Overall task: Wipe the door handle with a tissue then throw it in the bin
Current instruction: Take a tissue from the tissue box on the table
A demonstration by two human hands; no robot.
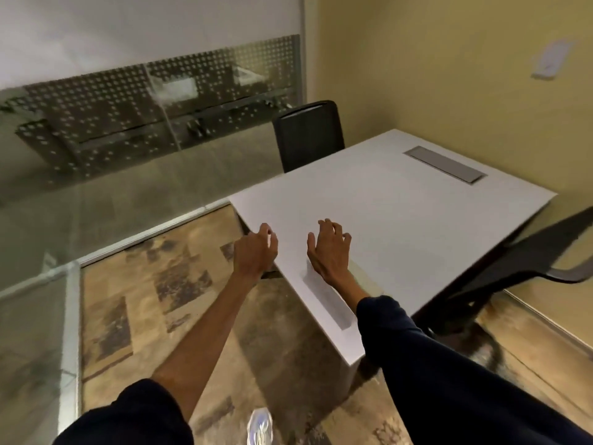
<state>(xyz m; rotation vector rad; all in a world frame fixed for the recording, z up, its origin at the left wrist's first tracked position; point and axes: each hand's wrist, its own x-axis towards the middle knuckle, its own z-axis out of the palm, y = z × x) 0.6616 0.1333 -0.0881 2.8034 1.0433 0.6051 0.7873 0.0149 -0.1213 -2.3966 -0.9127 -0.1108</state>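
My left hand (255,252) hovers at the near left corner of a white table (401,203), fingers curled loosely, holding nothing. My right hand (330,248) is stretched out over the table's near edge, fingers spread, palm down, also holding nothing. No tissue, door handle or bin shows in the head view.
A black chair (308,133) stands at the table's far side and another chair (529,258) at its right. Two grey cable hatches (446,163) are set into the tabletop. A glass partition (96,187) runs along the left. Yellow walls close the back and right. Patterned carpet (144,300) lies below.
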